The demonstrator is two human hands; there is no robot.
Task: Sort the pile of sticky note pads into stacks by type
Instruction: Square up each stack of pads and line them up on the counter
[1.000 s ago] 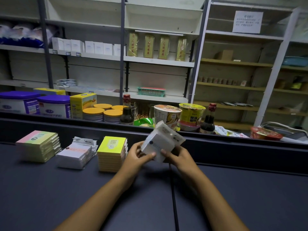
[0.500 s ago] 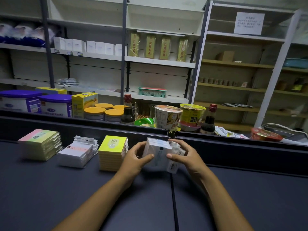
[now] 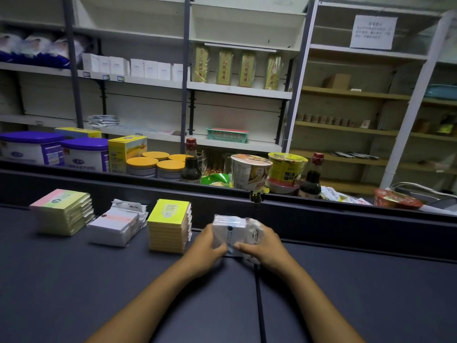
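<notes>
A stack of white plastic-wrapped sticky note pads (image 3: pixel 235 232) sits low on the dark counter (image 3: pixel 99 280), just right of the yellow stack. My left hand (image 3: pixel 205 248) grips its left side and my right hand (image 3: pixel 264 246) grips its right side, thumbs on the front face. To the left stand three sorted stacks: yellow pads marked 2207 (image 3: pixel 169 225), white pads with a pink band (image 3: pixel 116 225), and pink-green-yellow pads (image 3: pixel 63 211).
A raised dark ledge (image 3: pixel 346 219) borders the counter's far edge. Behind it stand milk-powder tins (image 3: pixel 84 154), yellow-lidded tins (image 3: pixel 153 165), soy sauce bottles (image 3: pixel 190 162), noodle cups (image 3: pixel 249 170) and shelving (image 3: pixel 237 90). A seam (image 3: pixel 258 293) runs down the counter.
Both hands have lowered the white pads from chest height, tilted, down to the counter surface beside the yellow stack, turning them level.
</notes>
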